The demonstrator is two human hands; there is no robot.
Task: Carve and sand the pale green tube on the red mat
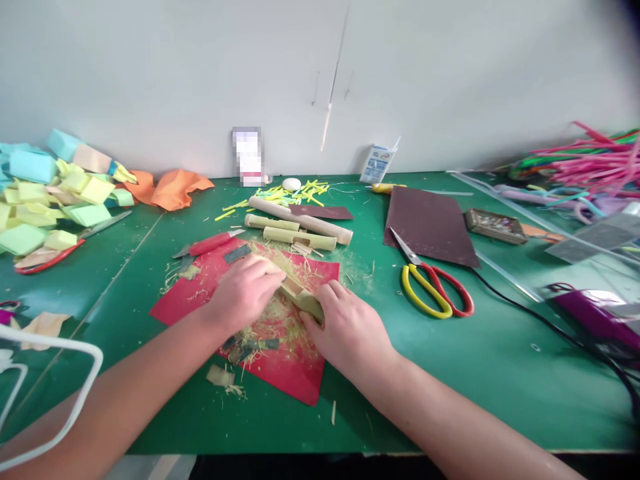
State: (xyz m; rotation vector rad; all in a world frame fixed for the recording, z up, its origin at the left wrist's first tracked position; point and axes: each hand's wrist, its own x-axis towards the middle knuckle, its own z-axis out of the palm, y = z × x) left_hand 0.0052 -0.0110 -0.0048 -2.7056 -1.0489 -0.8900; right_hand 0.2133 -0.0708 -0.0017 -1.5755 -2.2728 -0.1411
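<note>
Both hands are closed on a short bamboo tube (294, 291) that has an opening cut in its upper side. My left hand (249, 288) wraps its far left end, and a small dark bit shows at the fingertips; I cannot make out what it is. My right hand (345, 320) grips the near right end between thumb and fingers. Under the tube lies a red sheet (305, 373) strewn with pale shavings. A red-handled craft knife (213, 243) rests at the sheet's upper left. Small dark scraps (247, 350) lie near my left wrist.
Behind the sheet lie more bamboo pieces (300, 238) and a longer stick (305, 220). Scissors (434, 280) rest against a dark brown sheet (430, 223) on the right. Folded paper (37, 207) is piled left, pink strips (595, 163) right. A white wire frame (93, 380) stands near my left forearm.
</note>
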